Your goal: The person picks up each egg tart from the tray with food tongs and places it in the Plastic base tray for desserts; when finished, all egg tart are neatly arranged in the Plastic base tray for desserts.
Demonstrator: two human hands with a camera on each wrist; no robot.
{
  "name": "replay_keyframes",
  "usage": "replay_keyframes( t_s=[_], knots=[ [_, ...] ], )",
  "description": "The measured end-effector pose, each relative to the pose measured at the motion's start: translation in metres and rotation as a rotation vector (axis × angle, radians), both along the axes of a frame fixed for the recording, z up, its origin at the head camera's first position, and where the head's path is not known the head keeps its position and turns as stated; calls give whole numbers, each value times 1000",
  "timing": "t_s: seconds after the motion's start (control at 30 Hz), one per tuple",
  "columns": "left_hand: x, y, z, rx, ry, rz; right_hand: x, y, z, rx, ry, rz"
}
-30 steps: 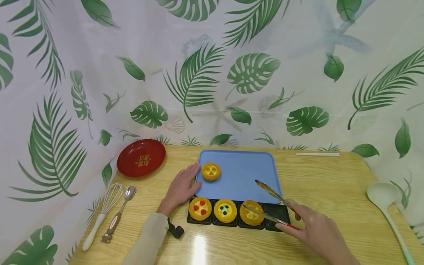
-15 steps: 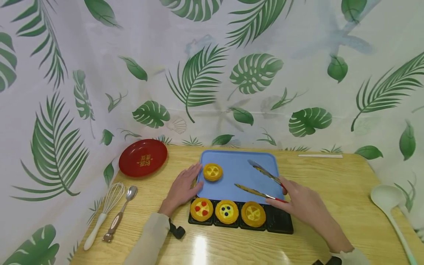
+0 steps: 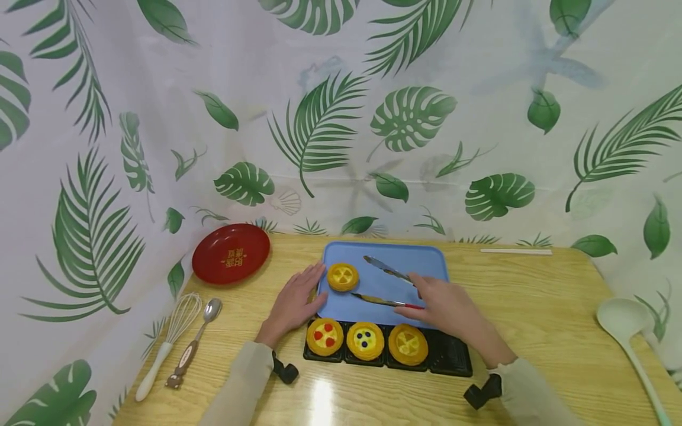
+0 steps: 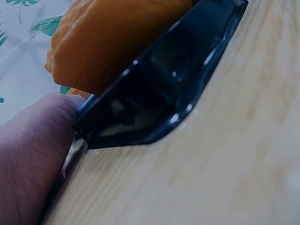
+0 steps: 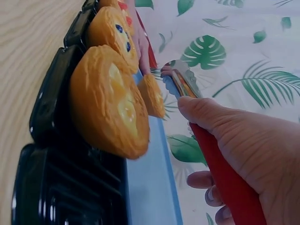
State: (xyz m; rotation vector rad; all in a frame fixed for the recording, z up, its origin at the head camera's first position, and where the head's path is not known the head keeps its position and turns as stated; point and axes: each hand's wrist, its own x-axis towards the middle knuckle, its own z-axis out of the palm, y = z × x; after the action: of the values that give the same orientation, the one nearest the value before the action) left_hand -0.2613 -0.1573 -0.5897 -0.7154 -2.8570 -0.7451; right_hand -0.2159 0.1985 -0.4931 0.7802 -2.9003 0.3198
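Holding tongs (image 3: 378, 300) over a blue tray (image 3: 341, 309) near the far edge of the bench (image 3: 533, 307), tips spread beside an egg tart (image 3: 343, 277).

The right hand (image 3: 444, 302) has its fingers clamped round the red handles; whether a tip touches the tart is unclear. That tart sits by the tray's left edge, where the left hand (image 3: 295, 302) lies with fingers extended. Along the tray's near side, a black container (image 3: 450, 355) holds a red-dotted tart (image 3: 325, 336), a blue-dotted tart (image 3: 364, 341) and a yellow-topped tart (image 3: 408, 345) in a row. A red plate (image 3: 213, 251) is at the bench's far left corner.
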Motion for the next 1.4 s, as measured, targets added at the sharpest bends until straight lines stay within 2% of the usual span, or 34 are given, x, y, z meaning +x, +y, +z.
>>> replay_keyframes(
  t_s=[0.17,0.37,0.57,0.7,1.13,1.4],
  knots=[
    [-1,-1,-1,-3,3,1,-13,-15,-4,28,-44,7],
    [-1,-1,-2,-6,4,-2,-23,-26,-8,60,-26,46],
    [-2,-1,-4,6,21,-5,-31,-33,-13,112,-41,46],
    [-2,0,-4,-13,5,3,-36,-35,-18,113,-31,62],
    [-2,0,-2,-23,-9,13,-41,-37,-24,104,-46,68],
    [-1,0,-1,-24,-5,7,-41,-33,-22,78,-65,50]
  ],
)
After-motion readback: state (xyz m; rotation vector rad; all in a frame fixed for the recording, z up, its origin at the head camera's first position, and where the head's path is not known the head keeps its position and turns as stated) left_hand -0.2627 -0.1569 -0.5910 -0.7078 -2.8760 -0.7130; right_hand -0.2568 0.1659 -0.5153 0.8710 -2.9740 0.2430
